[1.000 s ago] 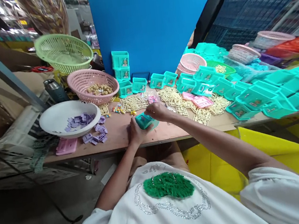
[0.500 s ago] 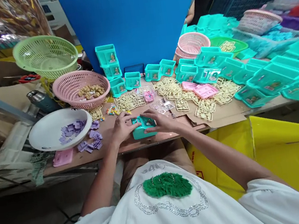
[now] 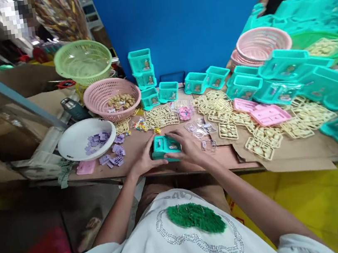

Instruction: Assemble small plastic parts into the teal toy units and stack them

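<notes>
A small turquoise plastic box (image 3: 159,145) lies at the table's front edge between my two hands. My left hand (image 3: 146,159) grips its left side, thumb along the near edge. From the right, my right hand (image 3: 187,147) closes on the box, fingers over the far edge and thumb at the near one. A clear window with a small figure or picture shows on the box's upper face, partly behind my right fingers. Just beyond lie small yellow pieces (image 3: 157,131), and to the right clear plastic parts (image 3: 200,129).
Left stand a white bowl (image 3: 65,146) with purple pieces, a pink basket (image 3: 90,102) and a green basket (image 3: 83,67). Cream sprue frames (image 3: 213,105) and pink trays (image 3: 269,115) lie right. Several turquoise boxes (image 3: 140,61) are stacked before a blue panel (image 3: 186,23).
My head view has turned left. My left hand has shifted from the box's top to its left side, and the box's window is more exposed. My right hand stays on the box.
</notes>
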{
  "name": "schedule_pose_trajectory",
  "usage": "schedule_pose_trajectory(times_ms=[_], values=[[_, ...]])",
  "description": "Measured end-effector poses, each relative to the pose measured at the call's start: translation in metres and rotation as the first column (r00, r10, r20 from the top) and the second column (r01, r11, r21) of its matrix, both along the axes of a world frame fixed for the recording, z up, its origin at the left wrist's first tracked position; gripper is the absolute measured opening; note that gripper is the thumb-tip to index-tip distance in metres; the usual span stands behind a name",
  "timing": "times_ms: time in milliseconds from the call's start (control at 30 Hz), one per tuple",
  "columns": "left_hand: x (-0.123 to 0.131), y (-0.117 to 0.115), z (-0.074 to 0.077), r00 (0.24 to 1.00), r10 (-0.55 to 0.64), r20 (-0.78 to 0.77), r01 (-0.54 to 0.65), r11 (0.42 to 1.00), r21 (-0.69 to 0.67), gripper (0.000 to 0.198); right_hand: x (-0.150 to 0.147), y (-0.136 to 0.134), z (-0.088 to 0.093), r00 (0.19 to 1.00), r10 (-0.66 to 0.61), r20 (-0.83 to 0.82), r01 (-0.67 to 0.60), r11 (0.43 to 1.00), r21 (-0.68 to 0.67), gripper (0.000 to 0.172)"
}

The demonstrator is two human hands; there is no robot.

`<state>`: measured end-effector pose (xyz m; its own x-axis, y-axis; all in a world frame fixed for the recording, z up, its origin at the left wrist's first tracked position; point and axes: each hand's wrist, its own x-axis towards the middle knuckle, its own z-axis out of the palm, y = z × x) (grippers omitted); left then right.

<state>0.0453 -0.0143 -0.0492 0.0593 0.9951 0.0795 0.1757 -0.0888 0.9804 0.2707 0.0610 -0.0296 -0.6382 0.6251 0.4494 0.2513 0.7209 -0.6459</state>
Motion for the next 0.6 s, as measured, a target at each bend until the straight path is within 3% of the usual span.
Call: schedule_pose_trajectory(times_ms=[100,200,300,600], values=[[-0.001,-0.008,-0.015,0.99,0.113,0.087,-0.112,0.994,-0.019,0.115,-0.015,-0.01,0.011,0.998,0.021,0.064,-0.029,0.991,0.131,0.06],[-0.01,-0.01,-0.014,0.978,0.081,0.19,-0.077,0.997,-0.03,0.111,-0.026,-0.019,0.019,0.99,0.021,0.142,-0.052,0.975,0.215,0.044],[-0.018,-0.009,-0.01,0.971,0.03,0.235,-0.021,0.999,-0.042,0.107,-0.031,-0.024,0.018,0.983,0.024,0.181,-0.065,0.972,0.227,0.042],[-0.021,-0.009,-0.011,0.975,0.014,0.221,-0.001,0.998,-0.057,0.11,-0.029,-0.034,0.012,0.979,0.012,0.205,-0.067,0.962,0.264,0.042]])
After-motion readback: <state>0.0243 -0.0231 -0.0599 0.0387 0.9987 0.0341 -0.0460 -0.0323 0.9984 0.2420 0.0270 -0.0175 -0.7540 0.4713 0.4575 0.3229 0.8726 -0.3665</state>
